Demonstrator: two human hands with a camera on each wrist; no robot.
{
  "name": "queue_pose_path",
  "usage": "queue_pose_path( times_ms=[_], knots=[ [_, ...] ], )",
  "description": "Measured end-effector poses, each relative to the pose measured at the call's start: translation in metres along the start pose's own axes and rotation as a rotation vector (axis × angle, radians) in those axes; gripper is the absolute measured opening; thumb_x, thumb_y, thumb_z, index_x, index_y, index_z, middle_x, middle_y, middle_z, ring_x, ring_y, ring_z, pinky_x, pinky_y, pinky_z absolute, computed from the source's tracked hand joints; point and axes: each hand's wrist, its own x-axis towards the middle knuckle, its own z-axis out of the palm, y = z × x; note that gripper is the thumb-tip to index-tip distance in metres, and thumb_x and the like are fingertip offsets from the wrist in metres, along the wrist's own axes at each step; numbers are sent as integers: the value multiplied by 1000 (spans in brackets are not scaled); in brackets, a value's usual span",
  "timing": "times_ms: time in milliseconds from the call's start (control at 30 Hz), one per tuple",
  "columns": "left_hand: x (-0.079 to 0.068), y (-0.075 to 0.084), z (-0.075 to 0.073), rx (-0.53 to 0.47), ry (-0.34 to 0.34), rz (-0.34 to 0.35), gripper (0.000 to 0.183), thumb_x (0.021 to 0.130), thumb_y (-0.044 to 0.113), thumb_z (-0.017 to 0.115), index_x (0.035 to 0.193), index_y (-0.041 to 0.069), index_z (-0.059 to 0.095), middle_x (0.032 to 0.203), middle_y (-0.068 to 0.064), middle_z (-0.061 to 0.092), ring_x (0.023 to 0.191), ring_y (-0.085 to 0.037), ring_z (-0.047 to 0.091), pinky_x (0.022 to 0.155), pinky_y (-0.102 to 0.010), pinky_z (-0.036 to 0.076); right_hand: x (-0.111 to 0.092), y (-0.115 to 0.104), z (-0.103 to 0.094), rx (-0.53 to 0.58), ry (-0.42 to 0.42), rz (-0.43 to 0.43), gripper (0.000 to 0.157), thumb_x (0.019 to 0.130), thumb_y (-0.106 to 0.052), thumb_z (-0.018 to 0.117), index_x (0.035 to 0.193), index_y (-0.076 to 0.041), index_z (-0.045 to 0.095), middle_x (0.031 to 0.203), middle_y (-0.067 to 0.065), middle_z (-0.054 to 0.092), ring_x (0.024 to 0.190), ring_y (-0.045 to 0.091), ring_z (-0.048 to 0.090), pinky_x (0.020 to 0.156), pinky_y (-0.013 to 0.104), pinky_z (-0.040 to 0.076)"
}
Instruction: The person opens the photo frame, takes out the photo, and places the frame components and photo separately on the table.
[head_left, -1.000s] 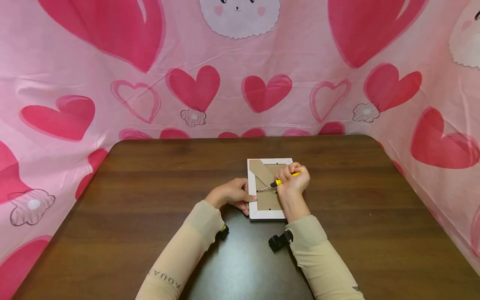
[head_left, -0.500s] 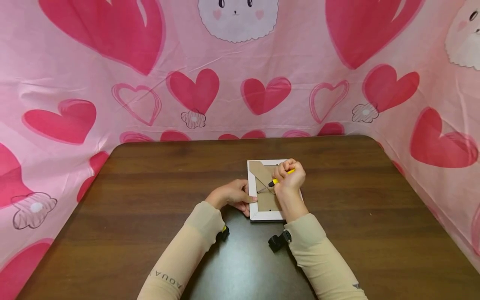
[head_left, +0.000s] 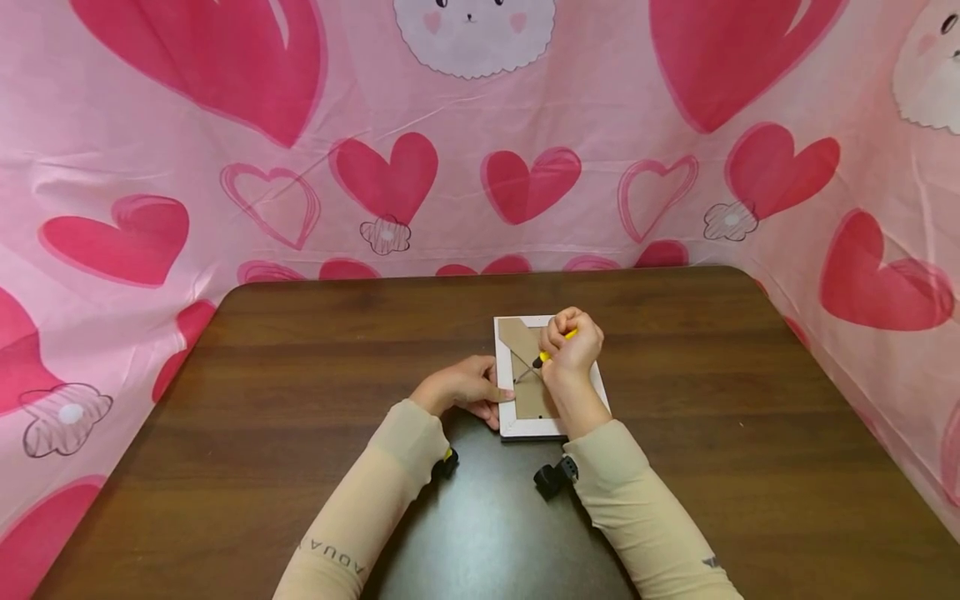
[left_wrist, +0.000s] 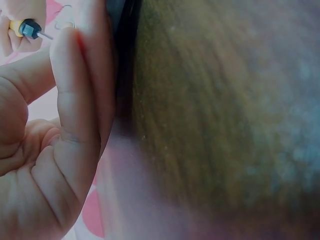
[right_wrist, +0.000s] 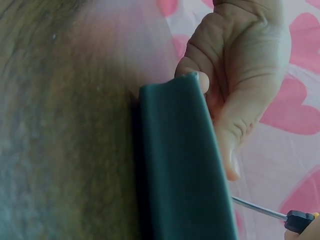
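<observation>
A picture frame (head_left: 531,428) lies face down on the table, its white back border and brown backing board (head_left: 534,405) showing, with a brown stand flap (head_left: 517,336) across the upper part. My left hand (head_left: 467,387) grips its left side, thumb on the border and fingers at the outer edge. In my right fist (head_left: 573,342) is a screwdriver (head_left: 545,357) with a yellow handle and black collar. Its metal shaft slants down left, the tip at the inner left border near a small dark tab. The frame's dark side (right_wrist: 185,160) fills the right wrist view's middle.
The brown wooden table (head_left: 300,358) stretches around both arms. A pink curtain (head_left: 457,108) with hearts hangs behind and beside it. Black wrist cameras (head_left: 553,479) sit under both cuffs, close over the tabletop.
My right hand has shifted left and slightly up with the screwdriver, whose handle now stands steeper over the frame. The tip stays by the left border. My left hand keeps its place.
</observation>
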Motion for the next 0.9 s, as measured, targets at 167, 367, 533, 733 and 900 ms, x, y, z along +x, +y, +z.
queue_pose_path(
  times_ms=[167,367,533,733,900],
  knots=[
    [0,0,-1,-6,0,-3,23,95,9,66,90,3,44,57,-11,63,46,-14,65,44,-20,49,-1,2,7,-43,-18,-11,33,79,2,24,51,-11,36,38,-8,26,36,7,12,43,24,4],
    [-1,0,-1,7,-5,0,22,95,10,67,91,2,46,58,-11,63,46,-14,65,44,-20,50,-2,4,11,-59,-8,-14,33,77,4,25,50,-10,38,37,-9,27,35,6,12,41,23,4],
    [-2,0,-1,18,1,-5,22,95,10,67,91,2,46,58,-11,63,46,-14,65,44,-20,49,-3,6,15,-103,-42,-20,35,78,5,26,49,-10,40,37,-8,28,33,4,15,39,21,6],
    [-1,-2,-1,18,0,0,23,95,11,67,91,3,45,58,-10,64,47,-14,65,44,-20,49,-6,8,19,-152,-70,-46,34,77,5,28,50,-10,40,38,-8,28,33,3,16,39,21,7],
    [0,-1,0,18,-8,-4,24,95,10,66,90,4,44,57,-11,64,47,-14,65,44,-19,49,-7,10,21,-180,-96,-58,32,76,6,29,49,-9,39,38,-8,28,34,2,17,40,21,7]
  ],
)
